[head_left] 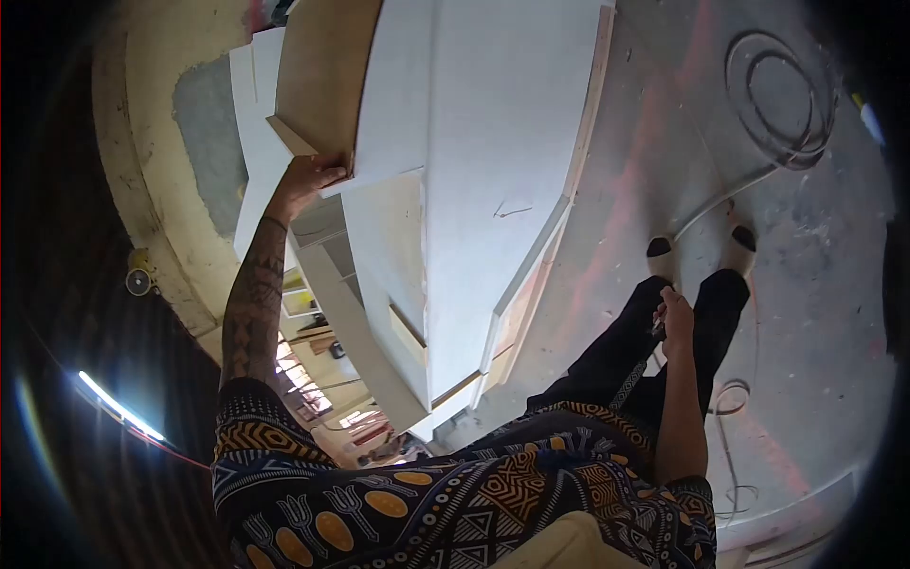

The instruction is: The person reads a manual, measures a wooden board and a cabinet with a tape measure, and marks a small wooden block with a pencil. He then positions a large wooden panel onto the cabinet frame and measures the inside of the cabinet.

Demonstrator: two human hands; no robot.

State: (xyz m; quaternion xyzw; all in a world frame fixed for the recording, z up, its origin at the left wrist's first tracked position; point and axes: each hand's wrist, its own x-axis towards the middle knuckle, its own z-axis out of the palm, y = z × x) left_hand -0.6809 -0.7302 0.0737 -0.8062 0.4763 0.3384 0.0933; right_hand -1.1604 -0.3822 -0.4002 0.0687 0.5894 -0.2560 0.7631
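My left hand (313, 180) reaches out with its fingers closed on the lower corner of a brown board (327, 71). This board stands against a large white panel structure (483, 142), and its dark edge meets the white face. Down by my legs, my right hand (675, 318) is closed around a small dark object, mostly hidden by the fingers, so its kind cannot be made out. Below the left hand, the white structure has an open recess (384, 223) with a small wooden strip (408, 325) inside.
A coiled hose (782, 100) lies on the grey floor (616, 247) and runs towards my feet. Another loose hose (730, 417) lies behind me. A yellowish wall (156, 114) with a grey patch stands beyond the structure. A lit tube lamp (118, 406) hangs overhead, near a fan (139, 282).
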